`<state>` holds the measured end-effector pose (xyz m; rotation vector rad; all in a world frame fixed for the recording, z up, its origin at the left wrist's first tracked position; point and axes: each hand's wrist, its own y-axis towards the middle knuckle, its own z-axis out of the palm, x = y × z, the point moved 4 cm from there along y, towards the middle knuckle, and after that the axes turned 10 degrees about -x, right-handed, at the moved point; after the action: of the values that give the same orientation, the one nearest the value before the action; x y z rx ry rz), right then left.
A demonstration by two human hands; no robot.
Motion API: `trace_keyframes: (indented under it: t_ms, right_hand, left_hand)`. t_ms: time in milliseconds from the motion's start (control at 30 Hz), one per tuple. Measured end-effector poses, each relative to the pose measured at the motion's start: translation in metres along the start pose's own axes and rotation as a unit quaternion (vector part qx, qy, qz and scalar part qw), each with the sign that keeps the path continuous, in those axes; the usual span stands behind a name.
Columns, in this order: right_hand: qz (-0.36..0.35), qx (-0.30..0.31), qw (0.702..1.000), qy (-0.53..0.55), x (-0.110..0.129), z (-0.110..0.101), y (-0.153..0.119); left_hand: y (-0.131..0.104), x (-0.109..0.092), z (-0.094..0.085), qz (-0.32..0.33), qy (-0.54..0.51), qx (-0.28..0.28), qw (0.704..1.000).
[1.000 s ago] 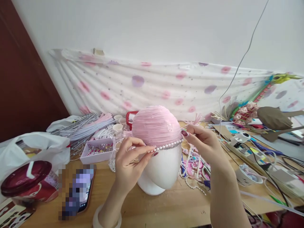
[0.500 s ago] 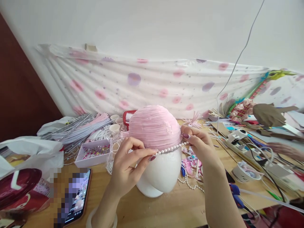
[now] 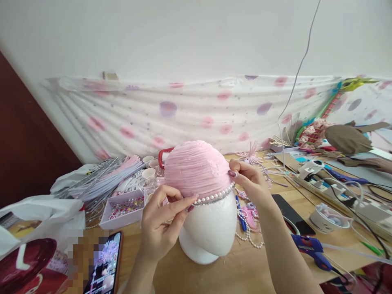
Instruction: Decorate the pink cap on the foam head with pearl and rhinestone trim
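A white foam head (image 3: pixel 211 232) stands upright on the wooden table in front of me, wearing a cap of pink pipe-cleaner-like strands (image 3: pixel 196 169). Along the cap's lower edge runs a string of white pearl beads (image 3: pixel 212 197), with a thin silvery trim just under it. At the left, my left hand (image 3: pixel 165 216) pinches the string between thumb and finger against the rim. My right hand (image 3: pixel 249 179) pinches at the right side of the rim, at the string's other visible end; its fingertips partly hide what they grip. A loose bead strand (image 3: pixel 249 241) trails on the table.
To the left are a box of coloured gems (image 3: pixel 105 222), bundled strands (image 3: pixel 113 175), paper cups (image 3: pixel 148 174) and a lit phone (image 3: pixel 107 261). On the right lie a blue glue gun (image 3: pixel 309 245), a dark phone (image 3: pixel 294 214), a cup (image 3: pixel 329 222) and cables. Another person's hand (image 3: pixel 381 164) shows.
My view has shifted slightly. Both hands keep pinching at the cap's rim, my right hand now a little higher up its side. The pearls lie along the edge with more silvery trim showing below.
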<state>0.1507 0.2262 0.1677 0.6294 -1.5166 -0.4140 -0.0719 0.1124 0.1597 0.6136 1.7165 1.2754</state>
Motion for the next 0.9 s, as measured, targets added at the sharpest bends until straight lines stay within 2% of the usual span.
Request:
trace_keyframes:
  t_ms: [167,300,400,500,700,800,900]
  right_hand:
    - [-0.019,0.009,1.000,0.009,-0.004,-0.002,-0.001]
    - [-0.027,0.015,0.999,0.014,-0.006,-0.002,0.000]
    - [-0.045,-0.012,0.999,-0.007,-0.008,-0.003,0.004]
    - [-0.069,-0.019,0.997,-0.008,-0.013,-0.003,0.010]
    - [-0.068,0.007,0.998,0.016,-0.026,0.000,0.020]
    - [-0.066,0.013,0.998,0.011,-0.026,0.000,0.020]
    - [-0.065,0.008,0.998,0.001,-0.025,-0.001,0.019]
  left_hand:
    - [-0.002,0.004,-0.002,0.004,-0.008,-0.036,0.999]
    - [-0.008,0.003,0.000,0.064,0.053,-0.064,0.994]
    - [-0.014,0.002,0.005,0.101,0.110,-0.092,0.985]
    - [-0.018,0.001,0.010,0.098,0.119,-0.104,0.983]
    - [-0.019,0.000,0.016,0.079,0.101,-0.107,0.986]
    - [-0.020,0.002,0.018,0.073,0.088,-0.133,0.985]
    - [-0.023,0.005,0.017,0.042,0.076,-0.163,0.983]
